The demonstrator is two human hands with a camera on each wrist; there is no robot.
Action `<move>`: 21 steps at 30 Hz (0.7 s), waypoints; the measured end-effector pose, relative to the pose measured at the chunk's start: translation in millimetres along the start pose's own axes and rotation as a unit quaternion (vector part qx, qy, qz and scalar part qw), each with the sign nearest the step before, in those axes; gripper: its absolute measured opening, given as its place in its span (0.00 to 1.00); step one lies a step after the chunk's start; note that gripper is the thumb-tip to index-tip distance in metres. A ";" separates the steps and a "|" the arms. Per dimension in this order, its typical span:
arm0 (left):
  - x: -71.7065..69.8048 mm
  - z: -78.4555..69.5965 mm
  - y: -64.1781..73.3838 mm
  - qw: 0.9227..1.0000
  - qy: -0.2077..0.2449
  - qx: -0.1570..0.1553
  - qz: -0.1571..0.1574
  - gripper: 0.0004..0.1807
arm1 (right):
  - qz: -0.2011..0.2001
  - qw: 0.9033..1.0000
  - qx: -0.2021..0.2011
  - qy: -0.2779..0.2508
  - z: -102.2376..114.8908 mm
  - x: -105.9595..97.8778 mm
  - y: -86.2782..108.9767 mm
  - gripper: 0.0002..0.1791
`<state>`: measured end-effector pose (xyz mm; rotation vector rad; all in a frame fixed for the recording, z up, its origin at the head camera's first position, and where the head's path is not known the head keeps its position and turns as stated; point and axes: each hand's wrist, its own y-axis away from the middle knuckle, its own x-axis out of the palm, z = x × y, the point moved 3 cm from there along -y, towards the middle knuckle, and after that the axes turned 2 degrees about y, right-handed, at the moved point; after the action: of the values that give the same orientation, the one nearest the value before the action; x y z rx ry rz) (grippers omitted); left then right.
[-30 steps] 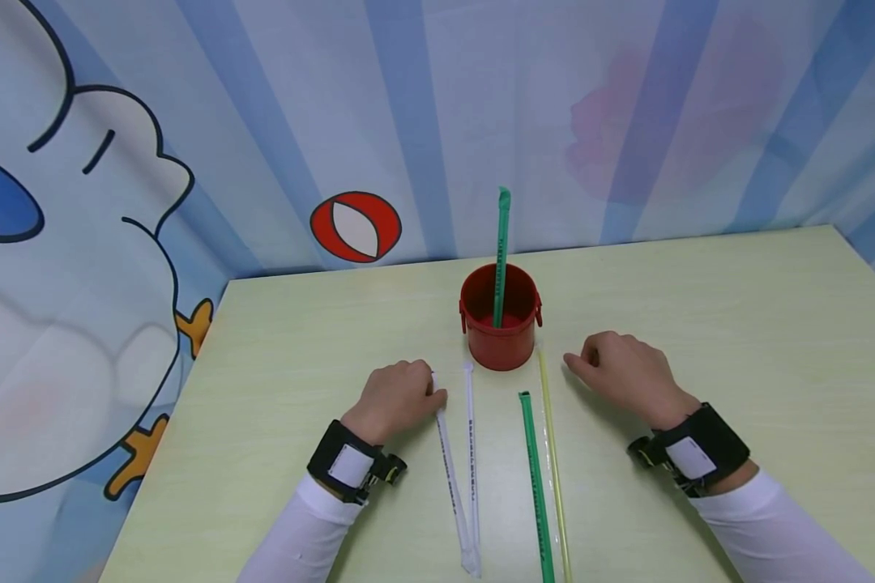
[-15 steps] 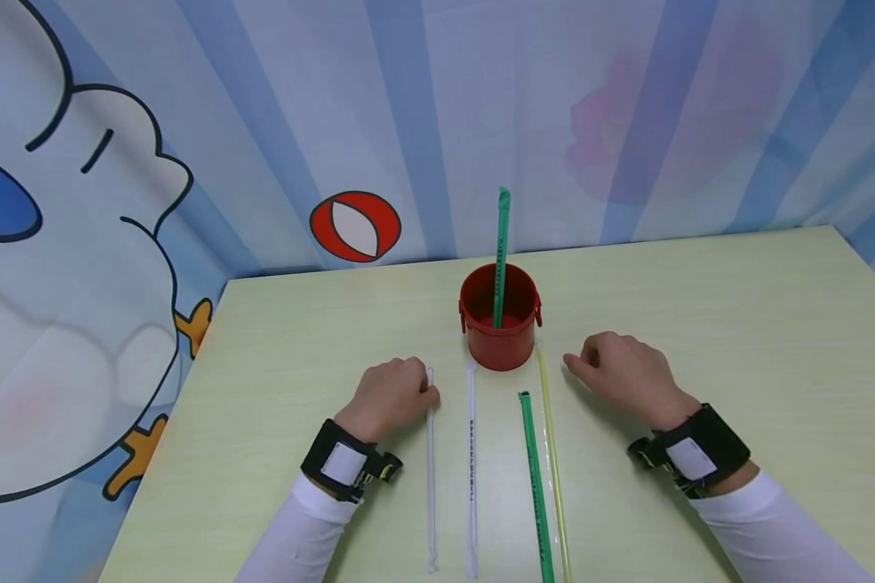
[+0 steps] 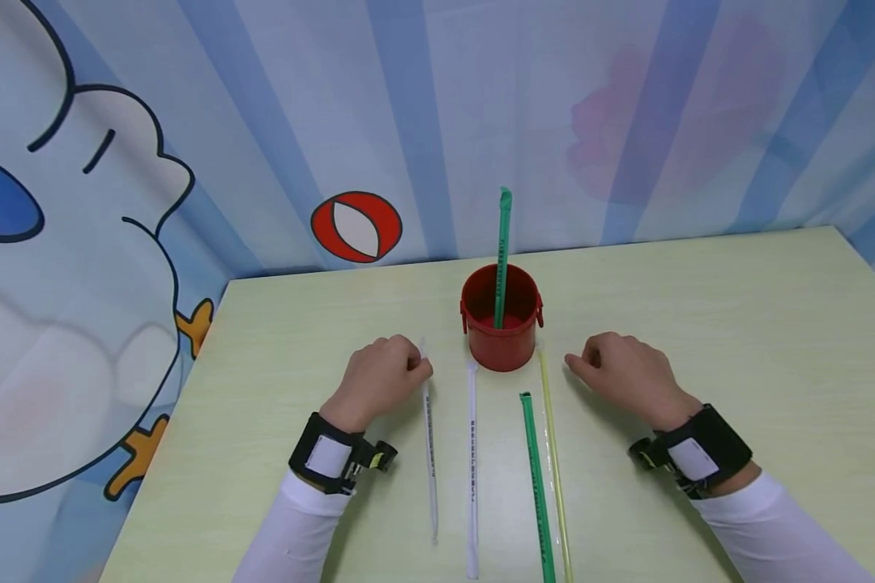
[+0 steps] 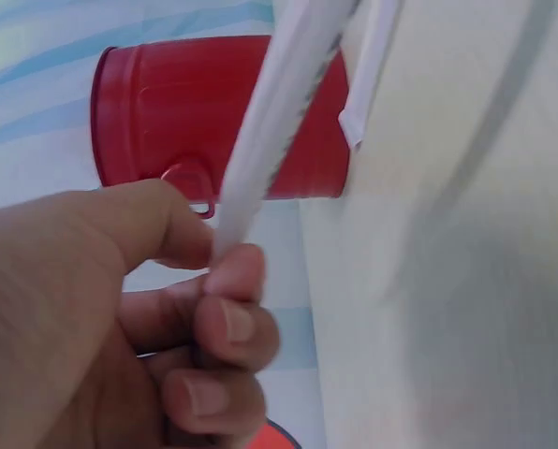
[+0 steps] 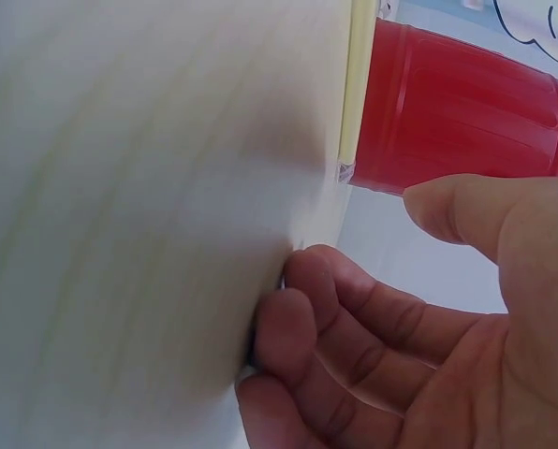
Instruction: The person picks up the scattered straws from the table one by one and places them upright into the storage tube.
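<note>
Between thumb and fingertips, my left hand [image 3: 379, 376] pinches a white paper-wrapped straw [image 3: 430, 461] near its far end. In the left wrist view, that straw [image 4: 284, 117] crosses in front of the red bucket [image 4: 195, 103]. A second white wrapped straw [image 3: 472, 478] lies on the table just to its right. My right hand [image 3: 627, 376] rests on the table right of the bucket, fingers loosely curled and holding nothing. A green wrapped straw [image 3: 536, 486] and a pale yellow straw [image 3: 554, 461] lie side by side between the hands.
The small red bucket stands upright near the table's back edge, its handles at the sides. Another green wrapped straw [image 3: 503, 235] stands in it, leaning slightly. Behind the pale wooden table [image 3: 773, 324] hangs a blue striped cloth [image 3: 474, 121] with cartoon figures.
My left hand has shifted left and forward with its white straw, which has come apart from the other white straw at the near end. The right hand has stayed still.
</note>
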<state>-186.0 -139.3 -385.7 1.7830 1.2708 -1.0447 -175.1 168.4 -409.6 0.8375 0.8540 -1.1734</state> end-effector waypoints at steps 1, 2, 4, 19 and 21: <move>-2.0 0.1 -0.3 1.000 0.004 0.001 -0.008 0.23 | 0.000 1.000 0.000 0.000 -0.2 0.0 0.0 0.17; -3.9 0.1 -0.5 1.000 0.007 0.004 -0.017 0.23 | 0.001 1.000 0.001 -0.001 -0.3 0.0 0.0 0.17; -7.5 0.2 -0.7 0.999 0.012 0.009 -0.033 0.23 | 0.003 1.000 0.003 0.000 -0.7 0.4 -0.2 0.17; -32.1 -3.7 1.4 0.991 0.076 0.022 -0.104 0.16 | 0.007 1.000 0.006 0.000 0.3 -0.4 -0.2 0.17; -34.4 -3.8 1.3 0.990 0.081 0.022 -0.117 0.15 | 0.007 1.000 0.005 0.000 0.5 -0.5 0.0 0.17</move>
<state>-190.6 -149.9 -353.0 1.8137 1.5996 -1.0804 -175.2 168.2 -408.9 0.8507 0.8414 -1.1659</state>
